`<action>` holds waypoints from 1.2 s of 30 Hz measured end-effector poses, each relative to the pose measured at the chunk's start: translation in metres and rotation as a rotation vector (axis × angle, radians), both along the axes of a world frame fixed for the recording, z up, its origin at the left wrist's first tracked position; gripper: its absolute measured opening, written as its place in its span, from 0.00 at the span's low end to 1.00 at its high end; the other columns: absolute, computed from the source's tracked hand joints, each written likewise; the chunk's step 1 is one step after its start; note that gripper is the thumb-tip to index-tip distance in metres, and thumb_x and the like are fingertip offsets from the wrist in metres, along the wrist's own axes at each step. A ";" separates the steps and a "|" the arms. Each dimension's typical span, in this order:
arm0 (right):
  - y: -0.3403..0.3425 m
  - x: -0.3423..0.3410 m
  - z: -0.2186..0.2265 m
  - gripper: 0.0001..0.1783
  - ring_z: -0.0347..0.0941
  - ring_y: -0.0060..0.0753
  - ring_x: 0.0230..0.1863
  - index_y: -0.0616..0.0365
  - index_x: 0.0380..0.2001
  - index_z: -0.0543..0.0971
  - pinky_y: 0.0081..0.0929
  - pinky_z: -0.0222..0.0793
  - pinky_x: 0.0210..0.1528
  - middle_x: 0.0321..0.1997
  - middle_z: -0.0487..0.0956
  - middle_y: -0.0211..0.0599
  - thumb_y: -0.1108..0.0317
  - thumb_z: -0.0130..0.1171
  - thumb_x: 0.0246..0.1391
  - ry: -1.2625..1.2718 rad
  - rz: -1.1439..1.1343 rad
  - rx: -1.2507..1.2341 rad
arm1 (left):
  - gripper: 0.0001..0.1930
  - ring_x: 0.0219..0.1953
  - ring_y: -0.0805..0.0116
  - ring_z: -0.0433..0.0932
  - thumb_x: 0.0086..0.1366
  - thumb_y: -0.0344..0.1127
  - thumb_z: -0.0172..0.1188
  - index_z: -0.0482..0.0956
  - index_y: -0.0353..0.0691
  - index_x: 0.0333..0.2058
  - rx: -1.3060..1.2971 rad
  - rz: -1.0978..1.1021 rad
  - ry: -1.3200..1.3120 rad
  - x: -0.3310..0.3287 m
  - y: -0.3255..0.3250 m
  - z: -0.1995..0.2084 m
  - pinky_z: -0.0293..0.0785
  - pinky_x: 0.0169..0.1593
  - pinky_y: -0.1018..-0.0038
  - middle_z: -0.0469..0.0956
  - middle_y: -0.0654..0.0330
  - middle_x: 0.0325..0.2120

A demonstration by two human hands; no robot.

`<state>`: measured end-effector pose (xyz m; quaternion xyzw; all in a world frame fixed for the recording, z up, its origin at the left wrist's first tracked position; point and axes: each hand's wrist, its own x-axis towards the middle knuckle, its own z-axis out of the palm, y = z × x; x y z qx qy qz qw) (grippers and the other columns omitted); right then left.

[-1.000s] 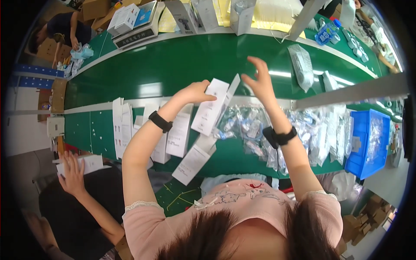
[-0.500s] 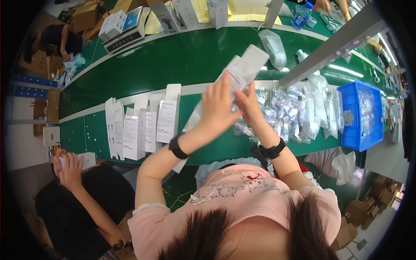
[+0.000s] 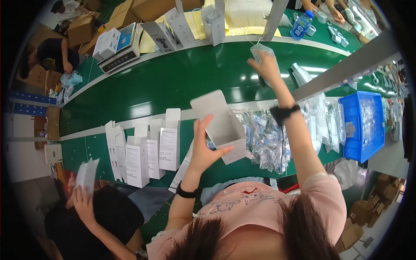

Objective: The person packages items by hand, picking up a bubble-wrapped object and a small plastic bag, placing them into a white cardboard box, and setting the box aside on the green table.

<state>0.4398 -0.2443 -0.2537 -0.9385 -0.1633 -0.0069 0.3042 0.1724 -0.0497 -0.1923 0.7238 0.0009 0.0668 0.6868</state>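
Observation:
My left hand (image 3: 202, 149) grips a white carton (image 3: 229, 135) by its sides, thumb in front and fingers behind. The carton is tilted, its top flap raised and its inside bare. My right hand (image 3: 268, 69) is stretched out over the far green belt, fingers apart, at a bubble-wrapped package (image 3: 262, 51). It partly covers the package, and I cannot tell whether it touches it. Below the carton's left side, a flat white carton (image 3: 182, 171) leans at the table edge. Several clear bags of small white and blue parts (image 3: 268, 141) lie right of the carton.
Printed white cartons (image 3: 169, 147) stand upright to the left. A blue bin (image 3: 362, 125) of clear bags is at the right. A grey metal post (image 3: 346, 65) slants across the belt. Beyond it stands a blue-labelled bottle (image 3: 302, 25). At lower left a co-worker's hand (image 3: 84, 208) holds a white carton.
The carton between my hands has been opened into a box and now rests in my left hand alone. My right hand has let go and moved far forward to the bubble-wrapped package.

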 end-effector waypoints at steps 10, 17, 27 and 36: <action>-0.006 0.071 -0.075 0.45 0.69 0.54 0.43 0.41 0.61 0.52 0.40 0.67 0.45 0.47 0.68 0.51 0.63 0.62 0.39 0.149 -0.111 -0.373 | 0.39 0.51 0.47 0.60 0.36 0.39 0.72 0.62 0.42 0.48 0.461 -0.109 0.098 -0.024 -0.019 -0.040 0.61 0.52 0.63 0.56 0.46 0.48; -0.013 -0.092 0.077 0.29 0.71 0.30 0.37 0.54 0.51 0.60 0.27 0.70 0.37 0.39 0.71 0.36 0.71 0.55 0.43 0.107 -0.135 1.362 | 0.38 0.51 0.44 0.62 0.36 0.37 0.73 0.58 0.40 0.44 0.471 0.086 -0.023 -0.039 -0.029 -0.061 0.62 0.51 0.62 0.56 0.40 0.50; 0.026 -0.253 0.063 0.25 0.61 0.37 0.50 0.57 0.48 0.65 0.34 0.58 0.52 0.47 0.65 0.44 0.66 0.57 0.44 -0.429 -0.208 0.585 | 0.39 0.49 0.47 0.65 0.35 0.31 0.74 0.52 0.39 0.41 0.278 0.309 -0.287 -0.060 -0.069 -0.076 0.62 0.52 0.61 0.58 0.38 0.49; -0.022 -0.248 0.047 0.15 0.68 0.45 0.46 0.59 0.38 0.76 0.34 0.63 0.46 0.45 0.70 0.46 0.70 0.57 0.43 -0.022 0.136 0.682 | 0.40 0.50 0.48 0.64 0.36 0.34 0.74 0.50 0.40 0.40 0.283 0.420 -0.404 -0.105 -0.045 -0.088 0.60 0.52 0.60 0.57 0.36 0.49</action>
